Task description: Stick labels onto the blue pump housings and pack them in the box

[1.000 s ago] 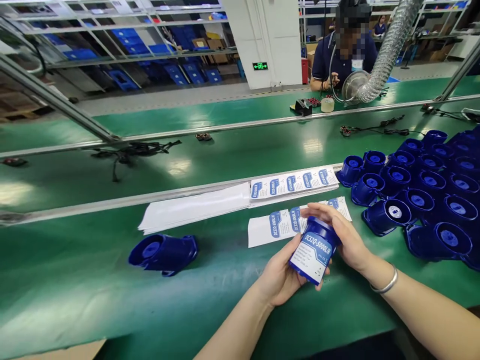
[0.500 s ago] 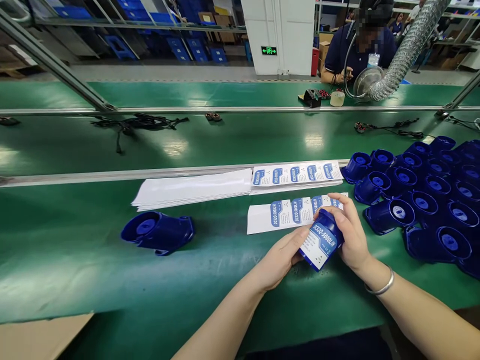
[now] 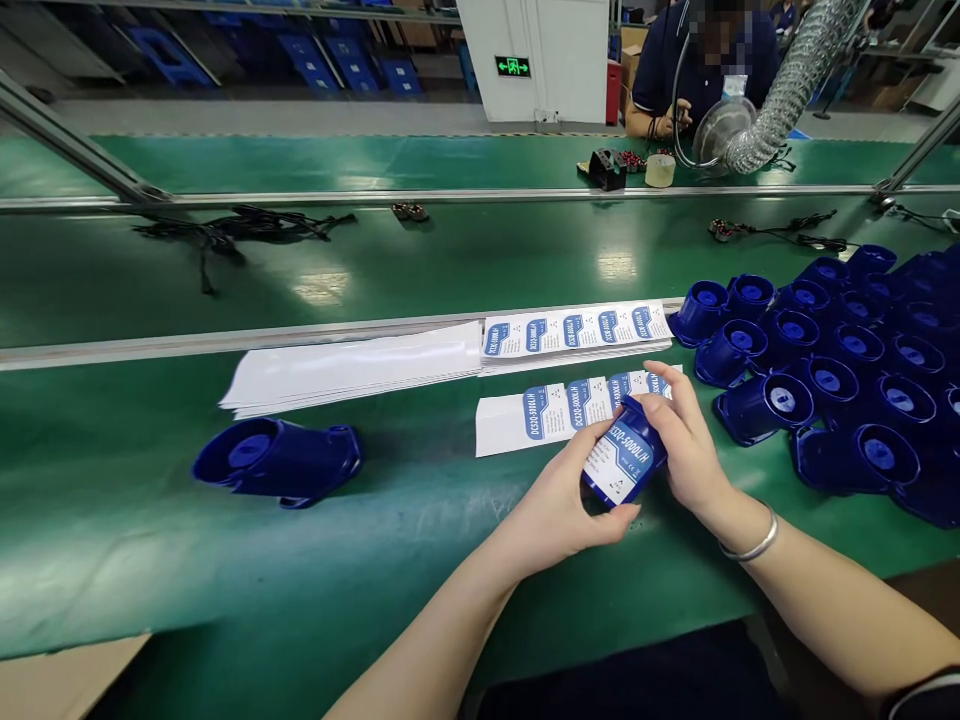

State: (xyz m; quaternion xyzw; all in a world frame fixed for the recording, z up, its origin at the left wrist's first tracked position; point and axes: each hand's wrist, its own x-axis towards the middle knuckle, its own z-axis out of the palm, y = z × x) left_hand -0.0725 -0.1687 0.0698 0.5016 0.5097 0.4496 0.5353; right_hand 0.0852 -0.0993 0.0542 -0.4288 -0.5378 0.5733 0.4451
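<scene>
Between my two hands is a blue plastic housing (image 3: 646, 468), tilted, with a white and blue label (image 3: 621, 462) on the side facing me. My left hand (image 3: 574, 505) grips its lower left side, the thumb stretched along the near end. My right hand (image 3: 690, 445) curls round its upper right side, and a bracelet circles that wrist. Just beyond the hands lies a label sheet (image 3: 499, 425) with several printed labels, partly hidden by my right fingers. Behind it rests a stack of label sheets (image 3: 577, 335) beside blank white sheets (image 3: 360, 368).
Another blue housing (image 3: 277, 460) lies on its side at the left. Many similar housings (image 3: 855, 380) crowd the right side. Black cables (image 3: 240, 230) lie past the metal rail (image 3: 150, 340). Across the bench sits a co-worker (image 3: 701, 75) near a flexible duct (image 3: 799, 85). Cardboard (image 3: 67, 675) is at lower left.
My left thumb has moved from the label's upper side down to the near end of the housing. The housing stays in both hands, and the view has shifted slightly.
</scene>
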